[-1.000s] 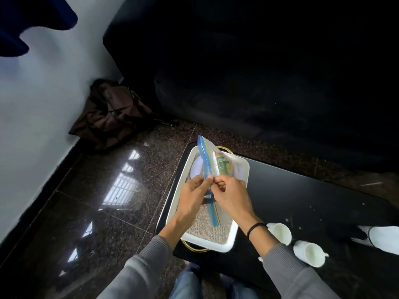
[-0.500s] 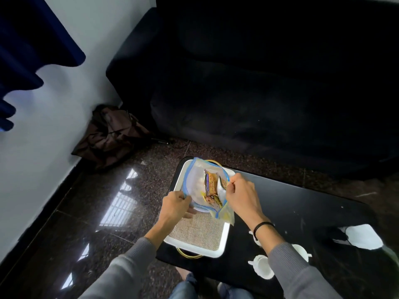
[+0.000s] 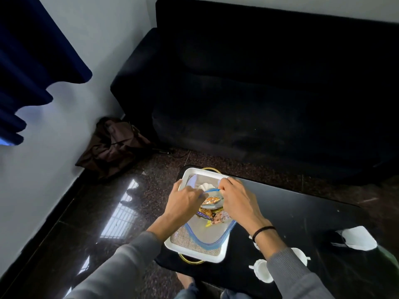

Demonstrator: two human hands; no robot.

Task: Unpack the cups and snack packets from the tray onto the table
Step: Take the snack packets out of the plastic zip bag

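Note:
A white tray (image 3: 195, 253) with gold handles and a burlap liner sits at the left end of the black table (image 3: 302, 214). Over it lies a clear zip bag (image 3: 212, 235) with a blue seal, mouth held apart. My left hand (image 3: 183, 203) grips the bag's left edge. My right hand (image 3: 237, 201) pinches the blue rim on the right. Snack packets (image 3: 212, 212) show inside the bag between my hands. A white object (image 3: 205, 187) lies at the tray's far end. White cups (image 3: 262, 270) stand on the table by my right forearm.
A black sofa (image 3: 259, 93) fills the space beyond the table. A brown bag (image 3: 112, 145) lies on the floor in the corner. Another white object (image 3: 359, 238) rests on the table at the right. Blue curtain (image 3: 32, 50) hangs at upper left.
The zip bag went from upright and pinched shut, to pulled apart, to lying low over the tray with packets showing. My head has tilted up, showing more of the sofa.

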